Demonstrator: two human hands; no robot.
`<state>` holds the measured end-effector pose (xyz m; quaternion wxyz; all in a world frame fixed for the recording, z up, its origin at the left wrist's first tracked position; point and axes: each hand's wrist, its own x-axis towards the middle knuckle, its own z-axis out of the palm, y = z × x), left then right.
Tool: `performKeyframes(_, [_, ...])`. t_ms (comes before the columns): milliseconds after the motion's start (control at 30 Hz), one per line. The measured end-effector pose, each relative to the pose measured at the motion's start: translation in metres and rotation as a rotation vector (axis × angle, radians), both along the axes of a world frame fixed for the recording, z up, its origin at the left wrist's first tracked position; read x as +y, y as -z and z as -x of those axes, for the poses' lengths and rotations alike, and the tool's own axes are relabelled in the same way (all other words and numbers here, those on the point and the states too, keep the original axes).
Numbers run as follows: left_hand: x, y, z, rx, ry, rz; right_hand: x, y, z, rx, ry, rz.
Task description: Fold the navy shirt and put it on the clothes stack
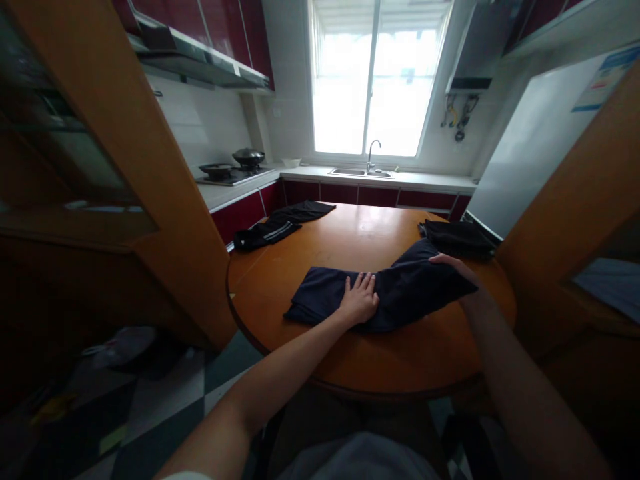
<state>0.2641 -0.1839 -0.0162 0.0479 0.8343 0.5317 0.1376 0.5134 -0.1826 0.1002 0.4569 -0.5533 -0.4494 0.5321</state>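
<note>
A dark navy garment (400,287) lies bent in a shallow V on the round wooden table (360,360). My left hand (359,299) rests flat on its middle, fingers stretched out. My right hand (453,265) is at the garment's right end, near the far edge of the fabric; its fingers curl over the cloth, and whether they grip it is unclear.
A folded dark garment (457,238) lies at the table's right rear. Black trousers with a pale stripe (280,227) lie at the left rear, hanging over the edge. Wooden door panels (135,167) flank both sides. Behind are a stove with pans (233,167), a sink (360,172) and a white fridge (540,133).
</note>
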Motion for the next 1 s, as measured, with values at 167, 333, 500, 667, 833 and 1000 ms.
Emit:
performKeyframes(167, [-0.003, 0.005, -0.001, -0.025, 0.017, 0.015, 0.000, -0.016, 0.031, 0.097, -0.040, -0.009])
performKeyframes(333, [0.011, -0.006, 0.001, -0.617, -0.011, 0.296, 0.007, -0.031, 0.082, 0.033, -0.186, -0.149])
performKeyframes(500, [0.034, -0.036, 0.058, -0.947, -0.129, 0.438, 0.017, -0.028, 0.147, -0.059, -0.236, -0.291])
performKeyframes(667, [0.025, -0.055, 0.131, -1.271, -0.130, 0.751, 0.026, 0.006, 0.230, -0.305, -0.218, -0.248])
performKeyframes(833, [0.015, -0.039, 0.147, -1.332, -0.238, 0.700, 0.023, 0.046, 0.275, -0.294, -0.405, -0.122])
performKeyframes(1000, [0.015, -0.016, 0.146, -1.302, -0.247, 0.544, 0.036, 0.053, 0.237, -0.126, -0.552, -0.041])
